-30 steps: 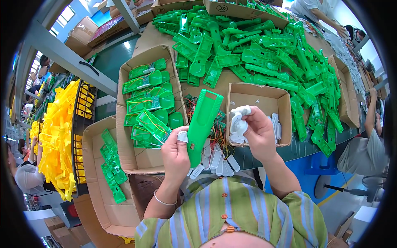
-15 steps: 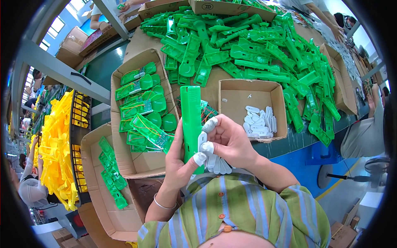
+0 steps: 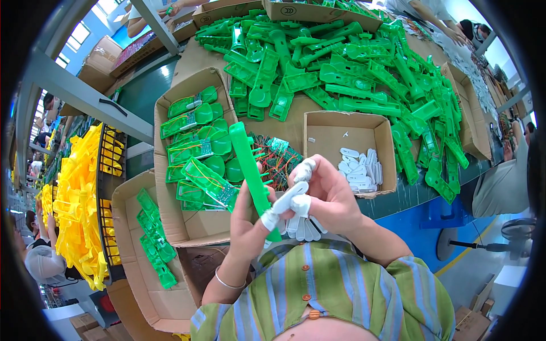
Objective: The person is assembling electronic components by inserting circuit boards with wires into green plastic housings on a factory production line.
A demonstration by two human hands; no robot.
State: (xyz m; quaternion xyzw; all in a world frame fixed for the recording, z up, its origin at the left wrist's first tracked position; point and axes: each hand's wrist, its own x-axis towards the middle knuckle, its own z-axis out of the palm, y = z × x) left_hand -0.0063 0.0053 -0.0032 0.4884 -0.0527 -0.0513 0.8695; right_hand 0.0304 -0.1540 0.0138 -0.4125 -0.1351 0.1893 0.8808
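My left hand is closed around a long green plastic housing, now tilted with its narrow side turned up. White covers wrap the left thumb and some right fingertips. Between the fingers and thumb of my right hand is a small white oval plastic piece, close to the housing and the left thumb. More white pieces lie fanned out just below the hands. Behind the housing is a pile of circuit boards with red and orange wires, partly hidden.
A carton of loose white pieces stands at the right. Left, one carton holds green housings with wired boards; another carton holds a few green parts. A heap of green housings covers the far table. Yellow parts fill a rack.
The green housing has turned from its broad face to its edge, its top leaning left. My right hand has shifted slightly right with the white piece, which shows more fully.
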